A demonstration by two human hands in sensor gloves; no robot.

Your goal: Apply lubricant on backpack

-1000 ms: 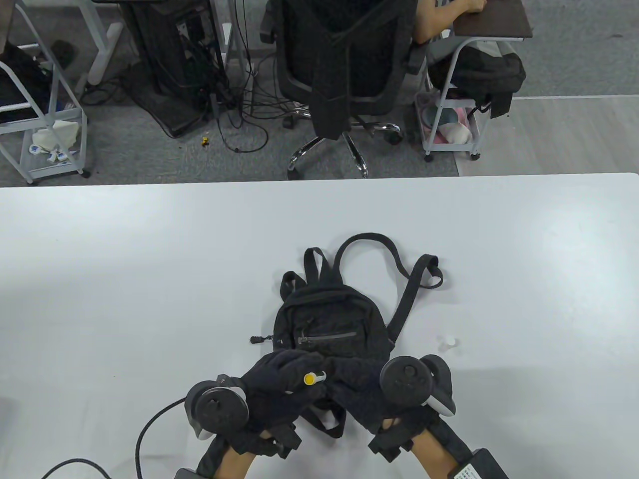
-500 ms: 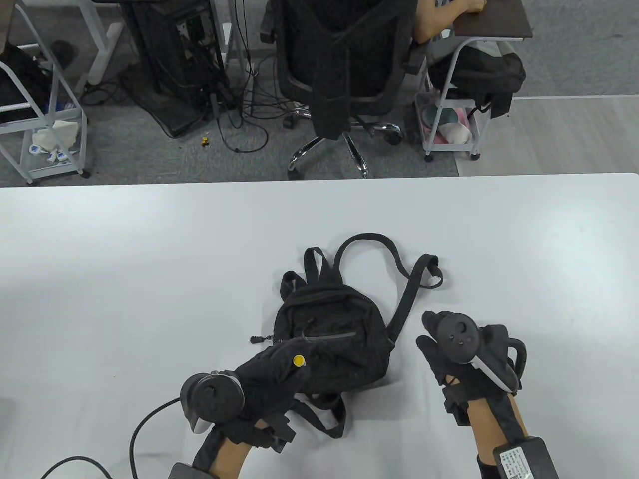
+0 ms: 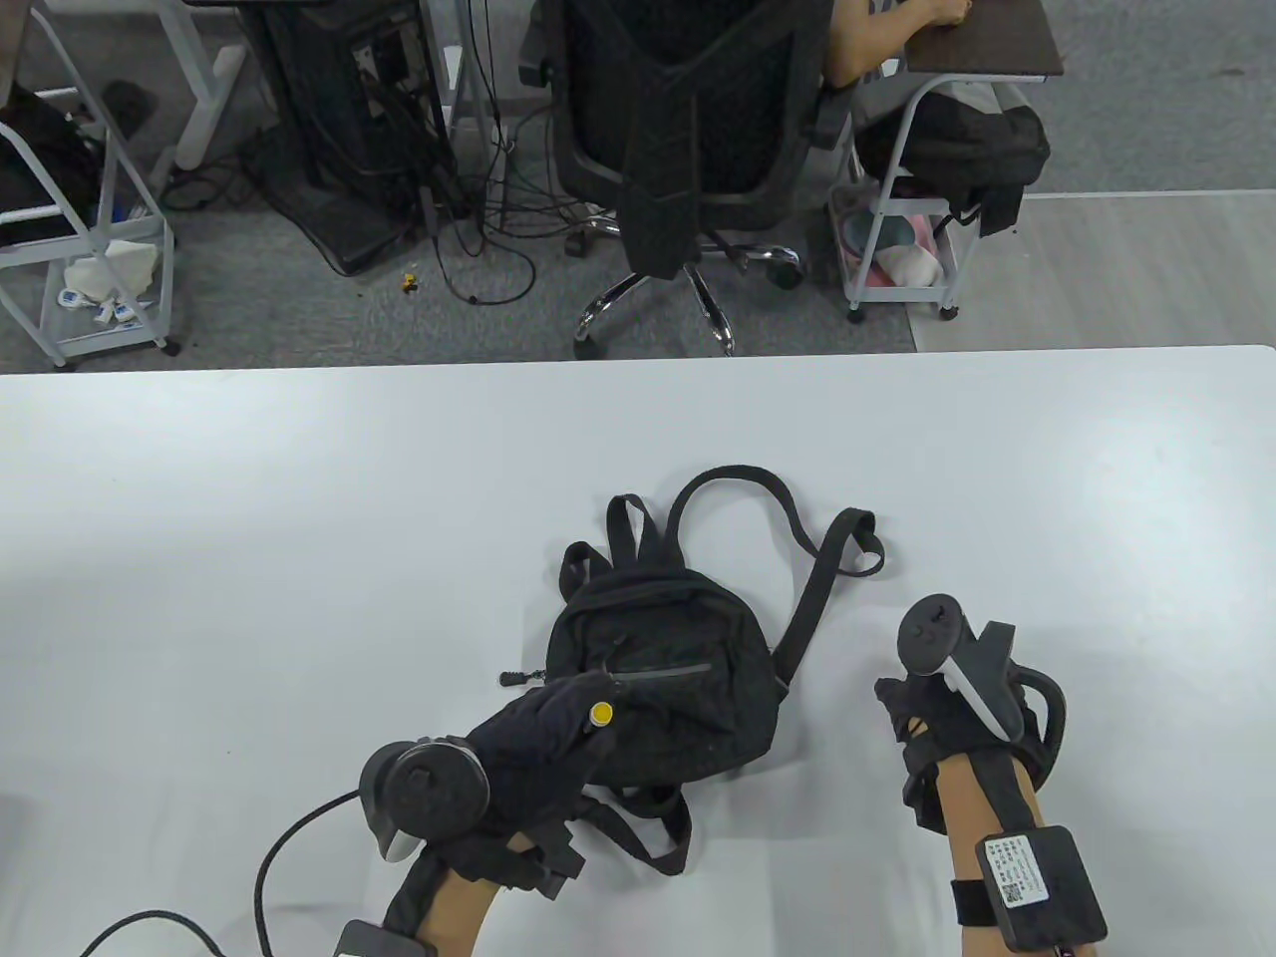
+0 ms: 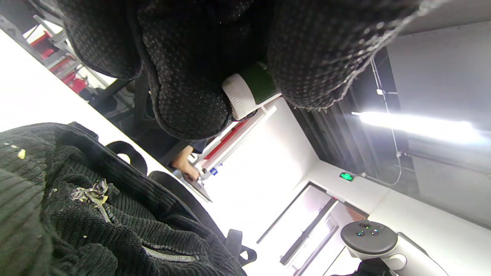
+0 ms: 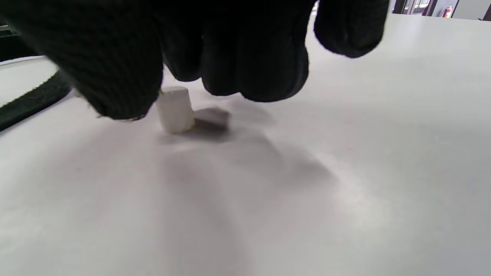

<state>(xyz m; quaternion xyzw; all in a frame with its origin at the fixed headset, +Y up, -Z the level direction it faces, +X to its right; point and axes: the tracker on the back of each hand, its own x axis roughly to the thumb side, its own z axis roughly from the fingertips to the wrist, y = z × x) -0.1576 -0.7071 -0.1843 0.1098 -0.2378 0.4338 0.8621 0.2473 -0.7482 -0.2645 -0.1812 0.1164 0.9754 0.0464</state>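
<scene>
A small black backpack (image 3: 663,638) lies flat on the white table (image 3: 299,518), front pocket zipper up; it also shows in the left wrist view (image 4: 76,214). My left hand (image 3: 588,703) rests over its lower left corner and grips a lubricant stick with a yellow tip (image 3: 600,712); the stick's white and green end (image 4: 245,90) sits between the fingers. My right hand (image 3: 902,698) is on the table to the right of the backpack. Its thumb and fingers (image 5: 245,76) hang around a small white cap (image 5: 174,111) standing on the table; whether they hold it is unclear.
The backpack's straps (image 3: 788,528) loop out on its far side, and one strap (image 3: 648,837) trails near my left wrist. A black cable (image 3: 289,857) runs over the table's near left corner. An office chair (image 3: 688,130) stands beyond the far edge.
My right hand left the stick near my left hand, moved right and came down over the white cap. My left hand kept the stick and shifted slightly onto the backpack.
</scene>
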